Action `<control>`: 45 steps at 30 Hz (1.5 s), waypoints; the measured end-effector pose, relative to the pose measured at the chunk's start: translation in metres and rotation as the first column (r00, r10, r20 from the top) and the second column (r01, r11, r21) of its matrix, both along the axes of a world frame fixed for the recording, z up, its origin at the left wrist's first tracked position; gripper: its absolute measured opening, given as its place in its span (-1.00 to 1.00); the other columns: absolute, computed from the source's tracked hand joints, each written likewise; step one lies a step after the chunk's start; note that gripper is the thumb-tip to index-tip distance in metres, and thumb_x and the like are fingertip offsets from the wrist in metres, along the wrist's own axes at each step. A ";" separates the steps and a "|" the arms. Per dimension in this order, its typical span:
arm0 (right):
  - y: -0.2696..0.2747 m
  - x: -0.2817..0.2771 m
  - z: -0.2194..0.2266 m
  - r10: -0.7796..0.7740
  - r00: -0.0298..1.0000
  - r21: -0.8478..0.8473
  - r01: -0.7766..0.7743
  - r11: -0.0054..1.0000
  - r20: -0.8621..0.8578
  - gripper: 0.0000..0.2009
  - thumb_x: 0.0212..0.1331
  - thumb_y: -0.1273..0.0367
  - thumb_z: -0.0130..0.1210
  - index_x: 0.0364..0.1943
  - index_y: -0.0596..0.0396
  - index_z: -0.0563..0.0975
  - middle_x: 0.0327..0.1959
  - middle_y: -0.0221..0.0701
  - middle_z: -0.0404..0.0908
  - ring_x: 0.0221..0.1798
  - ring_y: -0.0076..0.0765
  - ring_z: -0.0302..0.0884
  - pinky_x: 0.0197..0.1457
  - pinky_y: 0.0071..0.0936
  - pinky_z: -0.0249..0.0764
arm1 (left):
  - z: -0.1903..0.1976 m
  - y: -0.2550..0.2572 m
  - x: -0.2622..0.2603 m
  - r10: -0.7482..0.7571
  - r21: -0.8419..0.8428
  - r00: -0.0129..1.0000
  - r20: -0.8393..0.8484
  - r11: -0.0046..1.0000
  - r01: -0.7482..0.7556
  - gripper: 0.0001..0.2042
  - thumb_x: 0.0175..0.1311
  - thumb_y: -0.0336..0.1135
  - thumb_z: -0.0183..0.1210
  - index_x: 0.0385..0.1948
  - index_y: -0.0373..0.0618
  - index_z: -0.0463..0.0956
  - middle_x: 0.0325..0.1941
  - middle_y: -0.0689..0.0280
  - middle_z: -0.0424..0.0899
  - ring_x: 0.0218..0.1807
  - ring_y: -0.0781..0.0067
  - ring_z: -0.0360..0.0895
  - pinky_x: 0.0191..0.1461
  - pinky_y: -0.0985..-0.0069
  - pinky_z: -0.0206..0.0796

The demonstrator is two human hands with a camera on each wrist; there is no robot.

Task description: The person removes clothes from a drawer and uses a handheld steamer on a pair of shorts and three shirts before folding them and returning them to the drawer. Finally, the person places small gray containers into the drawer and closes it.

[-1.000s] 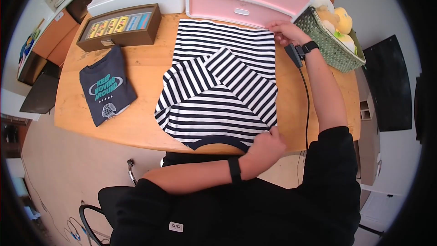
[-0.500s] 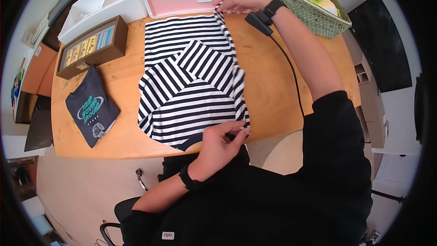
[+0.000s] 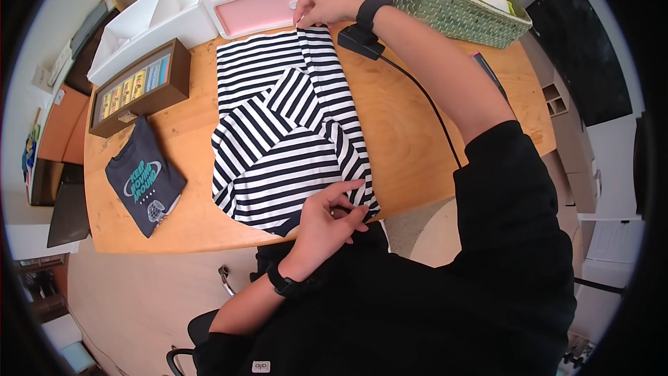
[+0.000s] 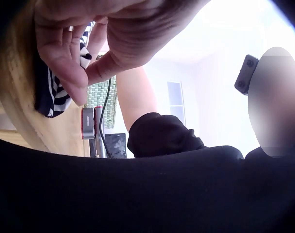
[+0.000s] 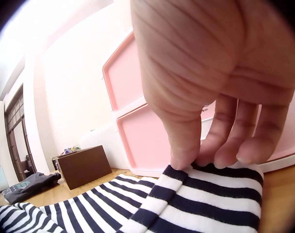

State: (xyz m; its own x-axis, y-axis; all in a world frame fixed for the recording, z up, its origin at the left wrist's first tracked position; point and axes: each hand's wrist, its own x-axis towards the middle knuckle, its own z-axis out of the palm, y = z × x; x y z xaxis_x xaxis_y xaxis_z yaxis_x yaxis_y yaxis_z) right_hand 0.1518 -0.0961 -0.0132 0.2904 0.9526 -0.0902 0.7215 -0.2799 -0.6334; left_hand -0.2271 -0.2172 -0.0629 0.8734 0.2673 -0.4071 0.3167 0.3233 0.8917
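A black-and-white striped long-sleeved shirt [image 3: 285, 167] lies spread on the wooden table, both sleeves crossed over its body. Its right side is turned inward in a long strip. At the far hem, the right hand [image 3: 327, 5] pinches the folded edge between thumb and fingertips; the right wrist view shows the doubled cloth [image 5: 210, 194] under them. The left hand [image 3: 321, 226] is at the near right corner by the dark collar [image 3: 285, 226], thumb and fingers curled at the cloth. In the left wrist view, striped fabric [image 4: 57, 99] shows beside the left hand's fingers.
A folded dark grey T-shirt [image 3: 145, 184] with printed lettering lies at the left. Behind it are a brown box [image 3: 177, 73] and a white organiser [image 3: 188, 17]. Pink drawers [image 3: 247, 14] stand at the back, a green basket [image 3: 456, 10] of plush toys at the back right. A cable [image 3: 424, 94] trails from the right wrist.
Both hands have moved the shirt's right edge leftward, folding it over the body. The strip now lies flatter on the shirt. The view has shifted as the head moved.
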 end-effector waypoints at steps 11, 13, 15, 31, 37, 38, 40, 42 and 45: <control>0.007 -0.003 -0.016 -0.015 0.953 0.091 -0.014 0.996 0.303 -0.90 -0.01 0.41 0.47 -0.40 0.09 0.79 -0.42 -0.25 0.77 -0.32 -0.20 0.73 -0.17 -0.26 0.61 | 0.001 0.004 -0.011 -0.087 0.200 0.993 -0.079 0.974 0.101 -0.79 0.51 -0.42 0.22 0.03 -0.32 0.71 -0.13 0.22 0.84 -0.30 0.50 0.82 -0.46 0.66 0.52; 0.005 -0.007 -0.013 -0.028 0.946 0.078 0.003 0.997 0.323 -0.90 -0.06 0.41 0.47 -0.44 0.07 0.78 -0.38 -0.20 0.78 -0.25 -0.10 0.75 -0.10 -0.20 0.64 | 0.001 0.005 -0.012 -0.085 0.202 0.993 -0.077 0.974 0.099 -0.79 0.52 -0.42 0.21 0.03 -0.31 0.71 -0.13 0.22 0.84 -0.29 0.49 0.82 -0.46 0.66 0.51; 0.004 -0.009 -0.013 -0.034 0.926 0.101 -0.005 0.995 0.376 -0.89 -0.06 0.41 0.47 -0.44 0.08 0.76 -0.36 -0.19 0.78 -0.21 -0.06 0.75 -0.08 -0.17 0.63 | -0.001 0.006 -0.014 -0.081 0.215 0.994 -0.067 0.972 0.094 -0.79 0.53 -0.41 0.21 0.02 -0.31 0.71 -0.15 0.23 0.83 -0.29 0.49 0.82 -0.46 0.66 0.50; -0.010 -0.005 -0.028 -0.122 0.878 0.210 0.025 0.977 0.463 -0.89 0.10 0.35 0.37 -0.38 0.07 0.71 -0.40 -0.24 0.74 -0.25 -0.03 0.72 -0.12 -0.14 0.59 | -0.007 0.007 -0.021 -0.173 0.229 0.980 -0.097 0.954 0.191 -0.74 0.56 -0.37 0.20 0.12 -0.31 0.67 -0.12 0.20 0.83 -0.22 0.51 0.81 -0.41 0.66 0.54; -0.008 -0.008 -0.035 -0.112 0.933 0.218 0.037 0.975 0.343 -0.86 0.08 0.42 0.42 -0.30 0.14 0.74 -0.34 -0.24 0.79 -0.27 -0.16 0.76 -0.12 -0.26 0.62 | 0.017 0.025 -0.021 -0.308 0.097 0.940 -0.149 0.941 0.324 -0.76 0.53 -0.30 0.25 0.01 -0.30 0.66 -0.20 0.24 0.83 -0.29 0.55 0.78 -0.43 0.65 0.54; -0.007 -0.006 -0.038 -0.119 0.949 0.268 0.038 0.963 0.294 -0.86 0.09 0.43 0.41 -0.30 0.15 0.73 -0.34 -0.23 0.79 -0.27 -0.17 0.76 -0.11 -0.27 0.63 | 0.024 0.034 -0.019 -0.310 0.148 0.936 -0.168 0.931 0.335 -0.77 0.52 -0.29 0.26 -0.04 -0.30 0.67 -0.25 0.26 0.82 -0.32 0.56 0.77 -0.45 0.65 0.53; -0.007 -0.002 -0.042 -0.126 0.973 0.364 0.048 0.930 0.194 -0.87 0.11 0.45 0.39 -0.28 0.18 0.72 -0.33 -0.21 0.79 -0.27 -0.19 0.76 -0.09 -0.29 0.63 | 0.036 0.054 -0.014 -0.314 0.246 0.928 -0.203 0.900 0.358 -0.78 0.50 -0.28 0.29 -0.13 -0.29 0.68 -0.34 0.30 0.79 -0.38 0.59 0.75 -0.47 0.65 0.50; -0.015 -0.002 -0.033 -0.188 0.970 0.419 0.109 0.902 0.152 -0.87 0.13 0.47 0.37 -0.26 0.22 0.71 -0.32 -0.20 0.78 -0.27 -0.21 0.76 -0.06 -0.31 0.63 | 0.031 0.074 -0.004 -0.177 0.567 0.973 -0.148 0.791 0.230 -0.75 0.48 -0.26 0.32 -0.26 -0.32 0.68 -0.49 0.34 0.70 -0.46 0.63 0.69 -0.51 0.66 0.43; -0.032 0.011 -0.027 -0.301 0.954 0.480 0.262 0.837 0.004 -0.85 0.13 0.42 0.35 -0.26 0.22 0.72 -0.39 -0.21 0.77 -0.29 -0.22 0.77 -0.13 -0.32 0.65 | 0.031 0.095 0.028 -0.048 0.654 0.998 -0.050 0.753 0.069 -0.68 0.35 -0.16 0.39 -0.31 -0.34 0.71 -0.51 0.04 0.75 -0.51 0.15 0.72 -0.34 0.35 0.53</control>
State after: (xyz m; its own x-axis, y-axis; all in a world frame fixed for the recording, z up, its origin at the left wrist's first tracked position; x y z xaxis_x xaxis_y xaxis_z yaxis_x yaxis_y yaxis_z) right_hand 0.1626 -0.1280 -0.0407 0.5399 0.7514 0.3794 0.7081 -0.1618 -0.6873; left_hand -0.1993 -0.1217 -0.0323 0.8873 0.4261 -0.1764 0.3439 -0.3567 0.8686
